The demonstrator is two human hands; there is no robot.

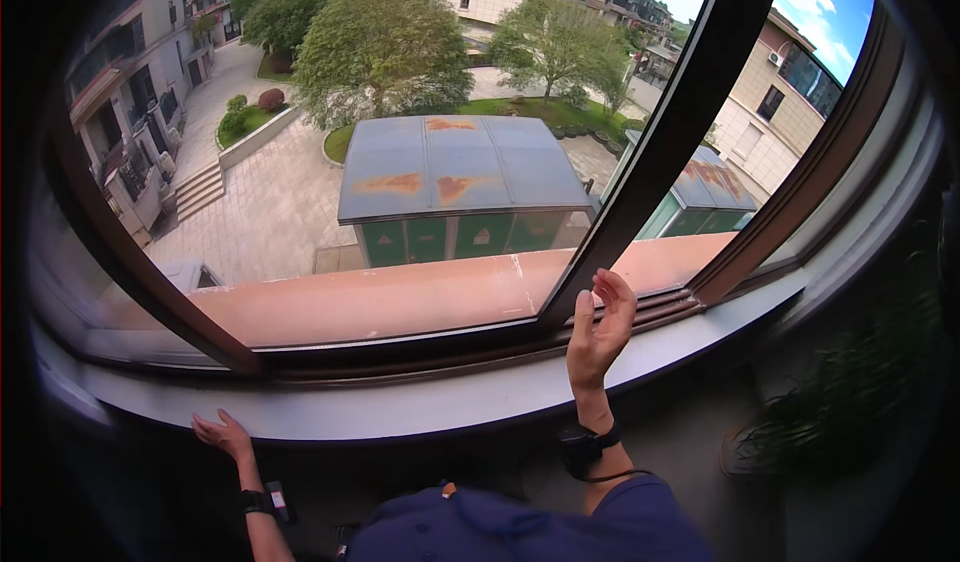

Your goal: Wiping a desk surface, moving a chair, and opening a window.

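My right hand (602,326) is raised in front of the dark upright frame of a sliding window (637,164), its fingers slightly curled and apart, holding nothing. Whether its fingertips touch the frame I cannot tell. Below it runs the white windowsill (450,412). At the lower left, my left hand (223,434) is at the sill's front edge, palm turned up, fingers spread and empty. Dark bands circle both wrists, and a black device with a cable (581,449) sits on the right one. The window track (667,307) shows to the right of my right hand.
A potted plant (832,404) stands on the floor at the right. A small object, perhaps a phone (278,500), lies low beside my left wrist. Beyond the glass are a pinkish ledge (390,299), a metal-roofed green cabinet (457,164), trees and buildings.
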